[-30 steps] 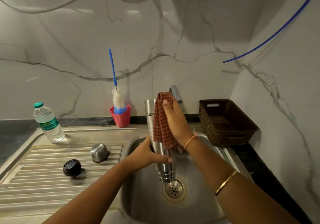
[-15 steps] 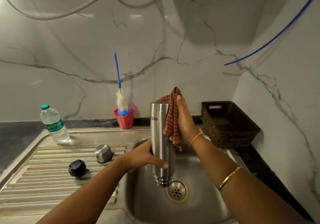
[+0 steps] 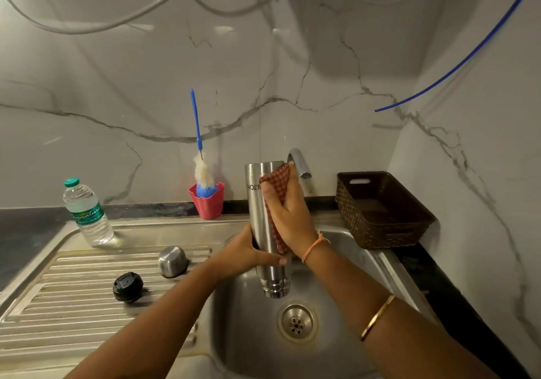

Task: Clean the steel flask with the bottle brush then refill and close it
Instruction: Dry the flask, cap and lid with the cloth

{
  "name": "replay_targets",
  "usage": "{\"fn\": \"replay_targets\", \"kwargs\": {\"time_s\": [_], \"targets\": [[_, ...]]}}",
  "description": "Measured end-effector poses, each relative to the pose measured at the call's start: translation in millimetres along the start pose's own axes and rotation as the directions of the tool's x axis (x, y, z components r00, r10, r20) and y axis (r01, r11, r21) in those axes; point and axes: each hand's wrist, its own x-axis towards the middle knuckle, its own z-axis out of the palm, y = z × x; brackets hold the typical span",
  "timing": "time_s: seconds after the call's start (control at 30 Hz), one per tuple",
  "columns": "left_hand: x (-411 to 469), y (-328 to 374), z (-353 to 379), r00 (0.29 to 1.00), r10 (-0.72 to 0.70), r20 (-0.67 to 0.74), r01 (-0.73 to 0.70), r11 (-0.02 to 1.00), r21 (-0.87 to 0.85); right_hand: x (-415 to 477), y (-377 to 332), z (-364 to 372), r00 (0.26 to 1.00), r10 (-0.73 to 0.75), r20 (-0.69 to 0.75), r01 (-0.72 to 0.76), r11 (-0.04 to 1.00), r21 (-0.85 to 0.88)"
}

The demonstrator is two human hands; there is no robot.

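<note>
Steel flask [image 3: 259,203] upended over the sink [image 3: 243,334].
Upright axis, mouth toward the drain [image 3: 297,323]; left hand [image 3: 248,254] grips it, right hand [image 3: 292,217] clutches a checked cloth [image 3: 278,178] against it.

Brushed metal w/ satin sheen is seen on the tall silver steel flask [image 3: 259,217]; matt woven fabric on the red-checked cloth [image 3: 278,182]. Dull gloss is shown by the stainless sink basin [image 3: 243,334] & ribbed drainboard [image 3: 73,305]. Shiny metal: small domed steel lid [image 3: 172,257]. Matt plastic: round black cap [image 3: 128,287]. Glossy plastic: clear water bottle [image 3: 87,214].
</note>
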Motion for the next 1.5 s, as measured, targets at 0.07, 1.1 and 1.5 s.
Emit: {"fn": "replay_targets", "kwargs": {"time_s": [0.07, 1.1, 1.5], "targets": [[1, 0, 2, 0.999, 0.031, -0.03, -0.031, 1.0, 0.003, -3, -1, -5, 1.0, 0.005, 0.013, -0.004, 0.999, -0.051], [13, 41, -42, 0.812, -0.037, -0.583, -0.102, 0.973, -0.205, -36, 39, -6, 0.916, 0.035, 0.401, -0.112, 0.979, 0.171], [6, 23, -33, 0.901, 0.132, -0.414, -0.125, 0.991, 0.043, -16, 9, 8, 0.976, -0.12, 0.181, 0.076, 0.969, 0.236]]}}
